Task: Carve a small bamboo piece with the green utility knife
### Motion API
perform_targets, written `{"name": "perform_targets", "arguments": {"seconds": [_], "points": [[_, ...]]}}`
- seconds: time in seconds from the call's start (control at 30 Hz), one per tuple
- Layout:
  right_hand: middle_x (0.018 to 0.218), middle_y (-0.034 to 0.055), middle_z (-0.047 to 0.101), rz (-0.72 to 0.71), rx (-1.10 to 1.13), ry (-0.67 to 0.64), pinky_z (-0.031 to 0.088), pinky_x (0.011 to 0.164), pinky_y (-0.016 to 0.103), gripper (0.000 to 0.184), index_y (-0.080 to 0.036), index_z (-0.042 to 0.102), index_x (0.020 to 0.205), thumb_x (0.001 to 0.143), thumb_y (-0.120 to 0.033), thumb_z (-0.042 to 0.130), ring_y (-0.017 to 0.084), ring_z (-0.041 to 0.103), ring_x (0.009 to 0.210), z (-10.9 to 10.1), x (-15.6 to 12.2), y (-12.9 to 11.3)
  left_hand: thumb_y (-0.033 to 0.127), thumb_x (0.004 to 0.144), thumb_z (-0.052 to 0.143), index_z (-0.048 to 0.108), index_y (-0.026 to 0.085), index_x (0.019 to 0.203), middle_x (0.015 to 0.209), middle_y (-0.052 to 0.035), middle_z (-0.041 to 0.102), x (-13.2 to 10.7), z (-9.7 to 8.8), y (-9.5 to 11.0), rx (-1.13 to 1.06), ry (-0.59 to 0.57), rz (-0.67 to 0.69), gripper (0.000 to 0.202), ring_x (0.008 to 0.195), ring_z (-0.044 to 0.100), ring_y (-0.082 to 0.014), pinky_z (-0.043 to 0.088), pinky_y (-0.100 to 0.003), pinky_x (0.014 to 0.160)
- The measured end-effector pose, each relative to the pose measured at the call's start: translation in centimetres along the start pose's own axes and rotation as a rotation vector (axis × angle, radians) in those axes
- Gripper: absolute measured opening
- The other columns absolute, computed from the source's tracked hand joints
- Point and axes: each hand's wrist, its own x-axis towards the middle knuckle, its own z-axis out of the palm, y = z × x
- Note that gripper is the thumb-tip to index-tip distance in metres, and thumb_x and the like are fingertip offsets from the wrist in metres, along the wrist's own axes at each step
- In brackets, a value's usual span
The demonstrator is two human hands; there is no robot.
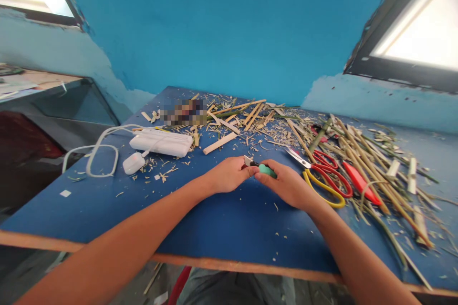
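Both my hands meet over the front middle of the table, around a small knife (266,170) with a green handle, a black collar and a short metal blade. My right hand (290,185) is closed round the green handle. The curled fingers and thumb of my left hand (229,174) press at the black front part beside the blade; whether a thin strip is also in them is hidden. Just right of my right hand lie scissors with red handles (331,171) and a yellow-handled pair (324,190). Beyond my hands is a flat pale bamboo strip (220,143).
A white power strip (162,143) with a plug (133,163) and looped cable (89,164) lies at left. Bamboo sticks (379,167) and a red pointed object (362,183) crowd the right. Shavings (246,136) cover the blue table's (214,243) back; a blurred patch hides something there.
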Motion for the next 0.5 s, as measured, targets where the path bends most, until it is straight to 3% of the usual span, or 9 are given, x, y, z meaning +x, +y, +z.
{"name": "perform_targets", "arguments": {"seconds": [0.13,0.5], "points": [[0.076,0.0018,0.063,0.003,-0.048,0.014,0.035,0.057,0.025,0.039,-0.022,0.053,0.101,0.083,-0.053,0.038,0.016,0.055,0.065,0.29,-0.01,-0.02,0.058,0.083,0.03,0.049,0.017,0.073,0.07,-0.004,0.058,-0.25,0.19,0.33,0.052,0.043,-0.081,0.046,0.062,0.05,-0.0161,0.029,-0.025,0.053],[0.081,0.0042,0.064,0.044,-0.077,0.046,0.035,0.059,0.027,0.043,-0.023,0.052,0.104,0.083,-0.055,0.035,0.02,0.058,0.071,0.88,0.11,0.01,0.052,0.086,0.03,0.049,0.016,0.076,0.074,-0.0057,0.061,-0.39,0.37,0.67,0.052,0.072,-0.111,0.042,0.065,0.053,-0.0169,0.03,-0.025,0.053]]}}
